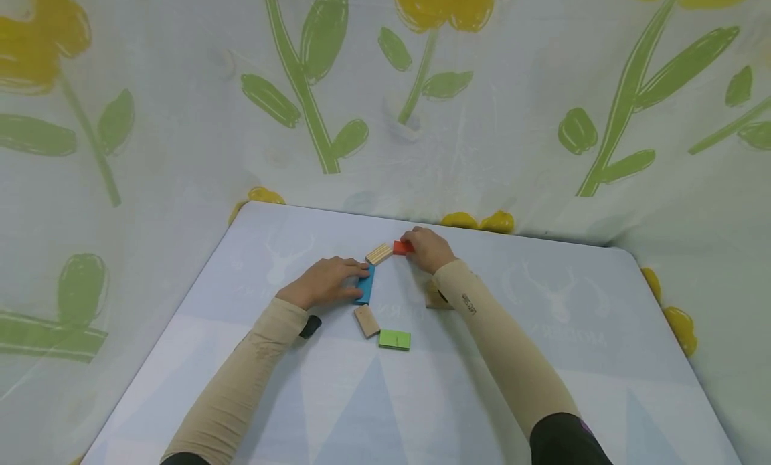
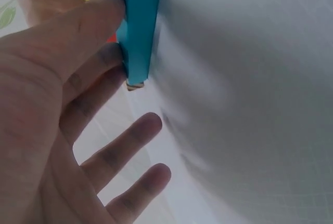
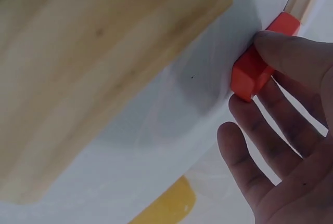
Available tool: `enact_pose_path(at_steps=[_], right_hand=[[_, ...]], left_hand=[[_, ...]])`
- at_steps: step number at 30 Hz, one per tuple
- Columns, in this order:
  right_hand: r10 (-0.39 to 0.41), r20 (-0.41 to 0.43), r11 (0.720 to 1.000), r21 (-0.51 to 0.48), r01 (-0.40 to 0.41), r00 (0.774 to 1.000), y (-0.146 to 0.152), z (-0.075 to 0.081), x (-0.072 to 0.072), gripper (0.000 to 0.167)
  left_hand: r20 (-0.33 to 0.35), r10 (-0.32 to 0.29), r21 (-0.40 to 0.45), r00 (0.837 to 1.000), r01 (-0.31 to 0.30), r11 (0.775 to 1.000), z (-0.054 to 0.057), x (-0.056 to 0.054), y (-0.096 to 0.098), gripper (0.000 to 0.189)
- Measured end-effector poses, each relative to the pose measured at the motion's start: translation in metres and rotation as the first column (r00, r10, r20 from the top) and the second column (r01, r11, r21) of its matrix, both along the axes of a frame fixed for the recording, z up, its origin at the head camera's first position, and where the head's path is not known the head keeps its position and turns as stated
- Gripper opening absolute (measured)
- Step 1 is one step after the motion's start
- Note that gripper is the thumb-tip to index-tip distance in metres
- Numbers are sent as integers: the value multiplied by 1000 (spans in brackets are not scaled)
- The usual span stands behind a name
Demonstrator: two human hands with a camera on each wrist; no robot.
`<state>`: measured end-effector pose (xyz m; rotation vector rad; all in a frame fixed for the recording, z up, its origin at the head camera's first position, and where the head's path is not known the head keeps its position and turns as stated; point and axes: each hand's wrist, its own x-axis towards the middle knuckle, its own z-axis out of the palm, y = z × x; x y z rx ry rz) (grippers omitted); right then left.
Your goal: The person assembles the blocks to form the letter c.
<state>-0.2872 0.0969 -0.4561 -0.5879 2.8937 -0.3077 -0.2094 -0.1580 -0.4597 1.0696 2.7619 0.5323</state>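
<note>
My left hand (image 1: 328, 281) pinches a long blue block (image 1: 365, 284) between thumb and fingers as it lies on the table. In the left wrist view the thumb lies along the blue block (image 2: 138, 31), with two other fingers spread apart from it. My right hand (image 1: 429, 249) grips a small red block (image 1: 402, 248) at the far end of a curved row. The right wrist view has the thumb on one side of the red block (image 3: 257, 70) and fingers on the other. Between the blue and red blocks sits a striped wooden block (image 1: 379, 253).
Toward me the row continues with a plain wooden block (image 1: 367, 321) and a green block (image 1: 394, 340). Another wooden block (image 1: 436, 296) is partly hidden under my right forearm and looms large in the right wrist view. The pale table (image 1: 542, 358) meets flower-printed curtain (image 1: 512, 104) behind.
</note>
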Motion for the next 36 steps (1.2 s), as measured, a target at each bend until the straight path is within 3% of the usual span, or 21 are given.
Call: enact_pose_path(at_steps=[5, 11, 20, 28, 36], right_hand=[[-15, 19, 999, -30, 16, 1000, 9, -4, 2, 44], [-11, -30, 997, -79, 9, 999, 26, 0, 14, 45], [-22, -33, 991, -130, 18, 999, 48, 14, 43, 44], [62, -105, 984, -158, -78, 993, 64, 23, 71, 40], [100, -204, 976, -168, -136, 974, 77, 18, 103, 41]], left_hand=[[-27, -6, -5, 1000, 6, 1000, 0, 2, 3, 49], [-57, -10, 1, 998, 10, 1000, -1, 3, 5, 48], [-73, 15, 1, 997, -15, 1000, 4, 1, 7, 51], [-102, 49, -22, 994, -52, 998, -3, -4, 11, 63], [-120, 49, -44, 992, -54, 998, -9, -6, 16, 68]])
